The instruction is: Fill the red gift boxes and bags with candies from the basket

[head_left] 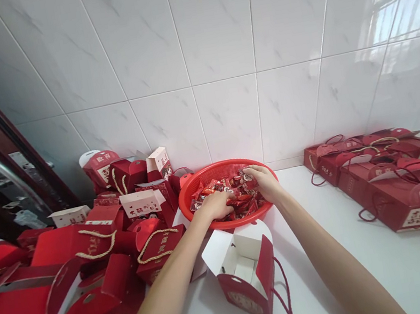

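Observation:
A round red plastic basket (230,224) stands against the tiled wall, holding many red-wrapped candies (243,206). My left hand (217,205) reaches into it from the left, its fingers bent down among the candies; whether they grip one is hidden. At the basket's right side, my right hand (263,180) pinches a dark red wrapped candy (247,182) above the pile. Just in front of the basket sits an open red box (248,280) with white inner walls, its flaps spread and a dark red cord handle hanging on its right.
Many red gift boxes with rope handles (83,244) are heaped on the left. More closed red boxes (395,194) stand in rows on the right of the white table (336,275). A door handle (0,167) is at far left.

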{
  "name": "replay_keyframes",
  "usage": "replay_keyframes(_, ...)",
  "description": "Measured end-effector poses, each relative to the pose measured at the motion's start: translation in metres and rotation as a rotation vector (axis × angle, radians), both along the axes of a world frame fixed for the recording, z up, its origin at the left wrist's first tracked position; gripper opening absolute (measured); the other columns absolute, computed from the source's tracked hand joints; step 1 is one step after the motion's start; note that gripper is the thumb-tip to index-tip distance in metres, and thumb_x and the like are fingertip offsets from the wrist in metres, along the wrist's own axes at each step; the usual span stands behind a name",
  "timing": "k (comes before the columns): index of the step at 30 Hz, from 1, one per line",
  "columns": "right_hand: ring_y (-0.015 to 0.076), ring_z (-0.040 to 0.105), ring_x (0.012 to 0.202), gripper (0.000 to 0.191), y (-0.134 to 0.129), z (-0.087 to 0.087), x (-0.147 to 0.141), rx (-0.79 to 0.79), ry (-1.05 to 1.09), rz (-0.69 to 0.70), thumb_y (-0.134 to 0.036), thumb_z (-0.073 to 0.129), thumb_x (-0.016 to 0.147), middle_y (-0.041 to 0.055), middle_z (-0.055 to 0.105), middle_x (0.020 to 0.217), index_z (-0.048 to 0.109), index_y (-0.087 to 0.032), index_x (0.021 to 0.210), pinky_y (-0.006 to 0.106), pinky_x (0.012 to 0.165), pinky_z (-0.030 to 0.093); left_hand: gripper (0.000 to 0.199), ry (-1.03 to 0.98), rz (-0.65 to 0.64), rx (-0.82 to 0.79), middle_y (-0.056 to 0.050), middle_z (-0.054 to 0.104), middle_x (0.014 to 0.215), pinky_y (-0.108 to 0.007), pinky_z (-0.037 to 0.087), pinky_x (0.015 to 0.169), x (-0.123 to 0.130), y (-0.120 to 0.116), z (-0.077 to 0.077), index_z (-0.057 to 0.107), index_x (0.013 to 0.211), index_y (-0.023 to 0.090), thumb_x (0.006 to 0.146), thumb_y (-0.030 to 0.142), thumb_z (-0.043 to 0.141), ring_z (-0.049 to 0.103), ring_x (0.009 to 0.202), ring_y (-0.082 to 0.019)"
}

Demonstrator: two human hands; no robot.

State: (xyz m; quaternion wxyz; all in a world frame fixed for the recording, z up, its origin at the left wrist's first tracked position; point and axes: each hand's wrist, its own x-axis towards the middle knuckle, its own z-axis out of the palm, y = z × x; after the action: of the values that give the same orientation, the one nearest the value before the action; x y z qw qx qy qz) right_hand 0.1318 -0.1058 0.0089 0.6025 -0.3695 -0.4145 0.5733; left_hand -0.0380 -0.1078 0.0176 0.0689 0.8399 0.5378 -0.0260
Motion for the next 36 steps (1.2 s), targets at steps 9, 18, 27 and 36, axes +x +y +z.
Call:
replay_keyframes(9, 0.013, 0.057, 0.056, 0.017, -0.002, 0.004, -0.001, -0.017, -0.003, -0.009, -0.032, 0.075, 0.063, -0.0018, 0.063, 0.064, 0.064, -0.02, 0.068, 0.025, 0.05, 0.046, 0.048, -0.4, 0.031, -0.07, -0.005, 0.078, 0.089, -0.029, 0.051, 0.075, -0.008, 0.009, -0.012, 0.077, 0.114, 0.024, 0.069, 0.011, 0.066, 0.071, 0.087, -0.026)
replay_keyframes(18, 0.0161, 0.061, 0.062, 0.02, 0.001, 0.0, 0.001, -0.013, -0.009, -0.005, -0.035, 0.076, 0.063, 0.0, 0.066, 0.065, 0.063, -0.021, 0.07, 0.025, 0.053, 0.048, 0.046, -0.899, 0.093, -0.074, 0.002, 0.065, 0.059, -0.024, 0.045, 0.057, -0.007, 0.009, -0.015, 0.074, 0.114, 0.015, 0.072, 0.009, 0.055, 0.056, 0.053, -0.013)
replay_keyframes(27, 0.0172, 0.061, 0.065, 0.021, 0.005, -0.004, 0.001, -0.002, -0.007, -0.008, -0.035, 0.078, 0.063, 0.0007, 0.067, 0.069, 0.063, -0.022, 0.068, 0.028, 0.056, 0.05, 0.036, -1.174, 0.147, 0.012, -0.006, 0.075, 0.109, -0.032, 0.057, 0.077, -0.012, 0.008, -0.013, 0.071, 0.103, 0.018, 0.068, 0.024, 0.066, 0.07, 0.089, -0.021)
replay_keyframes(36, 0.0151, 0.059, 0.062, 0.027, 0.004, -0.005, 0.001, -0.007, -0.045, 0.045, -0.037, 0.081, 0.061, -0.0017, 0.064, 0.066, 0.06, -0.021, 0.068, 0.028, 0.056, 0.049, 0.047, -1.429, 0.268, -0.084, -0.004, 0.074, 0.085, -0.028, 0.054, 0.071, -0.015, 0.008, -0.012, 0.067, 0.112, 0.016, 0.067, 0.026, 0.071, 0.069, 0.077, -0.018)
